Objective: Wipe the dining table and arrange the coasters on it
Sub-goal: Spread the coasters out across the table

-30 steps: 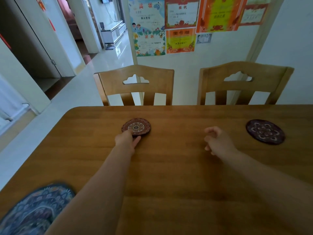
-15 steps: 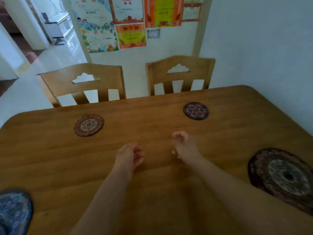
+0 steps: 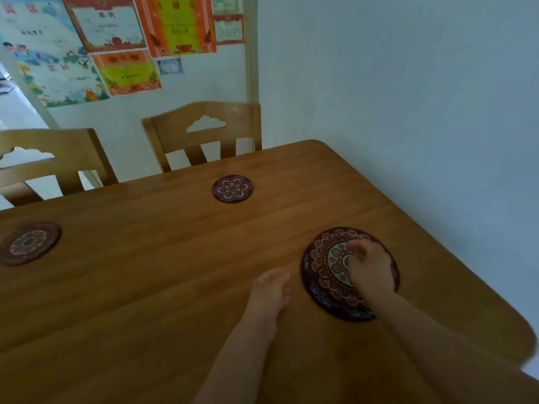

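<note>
On the wooden dining table lie three round patterned coasters. A large dark mandala coaster sits near the right edge. My right hand is on top of it with its fingers curled over the pale centre; it grips no edge that I can see. My left hand rests on the bare wood just left of that coaster, holding nothing. Farther back lies a small purple coaster. A red-brown coaster is at the far left.
Two wooden chairs stand pushed in at the table's far side. A plain wall runs close along the table's right edge. Posters hang on the back wall. The table's right near corner is rounded.
The view has swung right. My left hand left the red-brown coaster and came beside the large one. My right hand moved right onto the large coaster.
</note>
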The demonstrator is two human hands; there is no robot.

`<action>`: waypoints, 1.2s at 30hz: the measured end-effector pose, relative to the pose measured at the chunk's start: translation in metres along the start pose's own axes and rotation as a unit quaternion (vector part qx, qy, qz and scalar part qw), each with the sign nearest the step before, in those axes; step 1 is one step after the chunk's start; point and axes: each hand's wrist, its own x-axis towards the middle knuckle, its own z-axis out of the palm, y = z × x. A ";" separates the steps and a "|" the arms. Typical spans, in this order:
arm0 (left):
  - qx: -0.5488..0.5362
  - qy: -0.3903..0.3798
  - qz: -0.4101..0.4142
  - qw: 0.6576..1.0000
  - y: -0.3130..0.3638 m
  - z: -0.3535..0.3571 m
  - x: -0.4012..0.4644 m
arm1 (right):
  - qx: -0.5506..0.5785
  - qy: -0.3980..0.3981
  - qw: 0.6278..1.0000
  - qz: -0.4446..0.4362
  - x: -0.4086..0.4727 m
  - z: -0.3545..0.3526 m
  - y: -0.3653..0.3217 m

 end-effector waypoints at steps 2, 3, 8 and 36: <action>0.020 0.002 -0.027 0.999 -0.009 0.024 0.003 | -0.033 -0.006 0.997 0.073 0.020 -0.023 0.035; 0.023 0.006 -0.038 0.999 -0.013 0.034 0.004 | -0.047 -0.022 0.993 0.108 0.033 -0.030 0.055; 0.014 0.083 -0.035 0.996 -0.019 0.062 0.014 | 0.029 -0.054 0.978 0.202 0.038 -0.056 0.054; 0.099 0.090 0.047 0.990 -0.012 0.009 0.004 | 0.225 -0.166 0.936 0.212 0.044 -0.059 0.017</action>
